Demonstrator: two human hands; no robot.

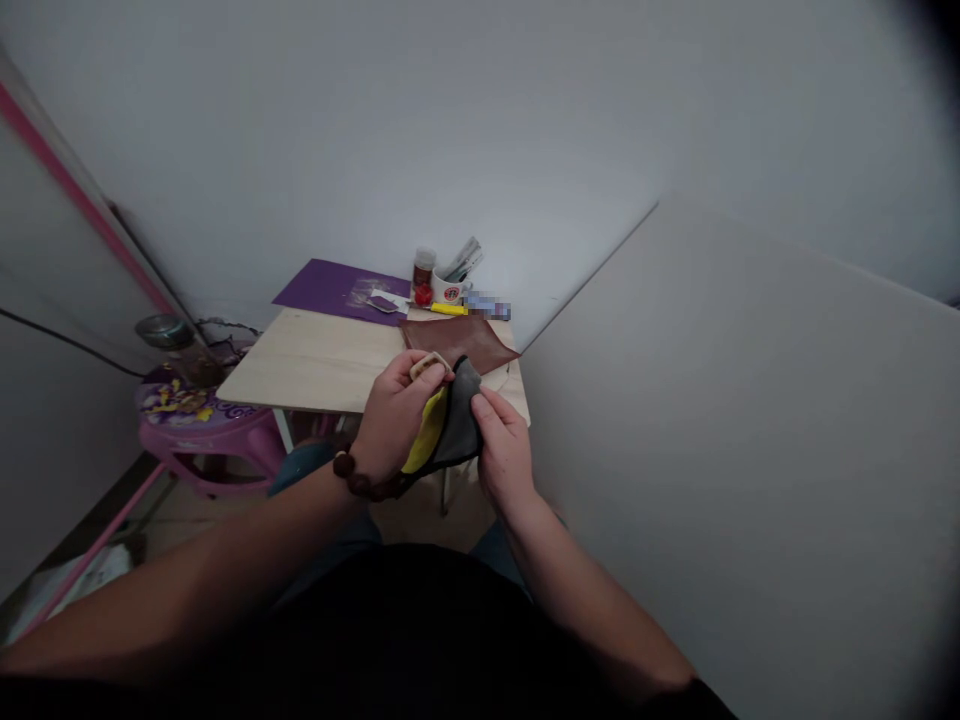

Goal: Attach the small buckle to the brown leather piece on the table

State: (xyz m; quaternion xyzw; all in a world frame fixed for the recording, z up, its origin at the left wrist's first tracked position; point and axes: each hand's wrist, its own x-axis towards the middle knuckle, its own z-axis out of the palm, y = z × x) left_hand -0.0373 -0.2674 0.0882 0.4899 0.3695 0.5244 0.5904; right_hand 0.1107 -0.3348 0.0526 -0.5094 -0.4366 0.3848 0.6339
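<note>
My left hand (392,410) is closed, thumb on top, around a small flat pale piece (430,366) with brown marks on its face; its exact kind is unclear. A cloth (459,425), grey on one side and yellow on the other with black edging, hangs between my hands. My right hand (502,432) pinches the grey side of this cloth near its upper right edge. Whether the left fingers also grip the cloth is hidden. Just beyond my hands, a brown leather-like sheet (469,340) lies on the small wooden table (322,355).
A purple sheet (319,285) covers the table's back left. Behind the brown sheet stand a white mug (451,291) holding papers, a brown jar (424,265) and a yellow-handled tool (448,309). A pink stool (206,440) with a glass jar is at left; a white panel (712,450) rises at right.
</note>
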